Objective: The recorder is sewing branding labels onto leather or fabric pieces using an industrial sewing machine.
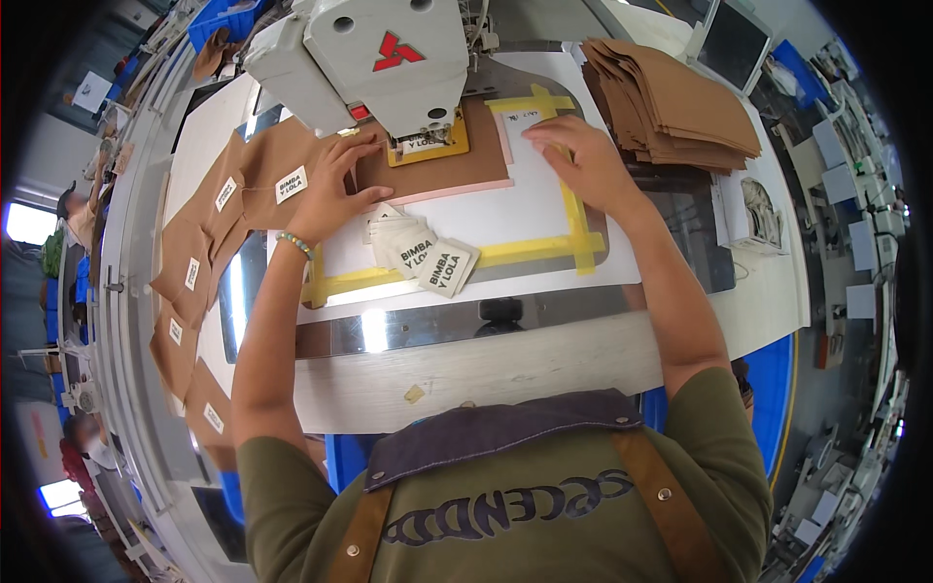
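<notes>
A brown panel (428,177) lies under the head of a white sewing machine (389,63), against pink strips on a white sheet edged with yellow tape (525,252). A yellow presser frame (460,144) surrounds a cream label (422,146) on the panel. My left hand (335,189), fingers apart, rests at the panel's left edge and holds nothing visible. Over the white sheet, right of the panel, my right hand (583,160) hovers or rests with loosely bent, parted fingers. Several loose cream labels (418,255) lie in a fanned pile just below the panel.
Brown pieces with labels (209,219) overlap down the table's left side. A thick stack of brown panels (671,102) sits at the far right, near a small screen (734,44). Beside it stands a white box (756,214). A blue bin (773,389) is below the table's right edge.
</notes>
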Motion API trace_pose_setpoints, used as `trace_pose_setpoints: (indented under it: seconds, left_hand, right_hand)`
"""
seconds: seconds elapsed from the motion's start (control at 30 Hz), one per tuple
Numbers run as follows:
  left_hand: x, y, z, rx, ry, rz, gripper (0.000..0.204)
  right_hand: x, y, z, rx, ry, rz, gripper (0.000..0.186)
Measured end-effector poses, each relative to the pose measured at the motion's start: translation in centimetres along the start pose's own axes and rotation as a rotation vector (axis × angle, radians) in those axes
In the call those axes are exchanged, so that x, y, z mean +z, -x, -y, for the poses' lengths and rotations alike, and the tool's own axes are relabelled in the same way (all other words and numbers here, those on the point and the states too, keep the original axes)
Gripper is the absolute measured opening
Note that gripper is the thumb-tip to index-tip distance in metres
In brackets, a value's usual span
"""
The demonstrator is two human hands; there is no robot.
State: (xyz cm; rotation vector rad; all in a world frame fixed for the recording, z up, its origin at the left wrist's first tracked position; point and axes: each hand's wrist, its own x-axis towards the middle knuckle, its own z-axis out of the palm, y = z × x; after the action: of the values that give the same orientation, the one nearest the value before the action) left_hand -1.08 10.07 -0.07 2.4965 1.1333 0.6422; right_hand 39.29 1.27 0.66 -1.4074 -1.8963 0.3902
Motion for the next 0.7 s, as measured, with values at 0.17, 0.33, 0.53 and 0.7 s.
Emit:
trace_pose_setpoints:
  seconds: [0.17,0.33,0.53,0.7]
  left_hand:
    - [-1.2,0.8,1.3,-0.02,0.052,0.084,0.072]
    - [-1.0,0.5,1.1,0.013,-0.019,0.053,0.067]
    - [1.1,-0.4,-0.8,0.213,-0.129,-0.057,0.029]
    - [3.2,-1.0,-3.3,0.359,-0.134,-0.204,0.01]
  right_hand:
    - [2.2,0.1,2.7,-0.294,0.332,0.203,0.032]
    - [2.7,-0.3,3.0,-0.304,0.442,0.276,0.033]
    - [2.0,0.3,3.9,-0.313,0.568,0.29,0.033]
    - [0.6,0.7,6.4,-0.157,0.661,0.422,0.038]
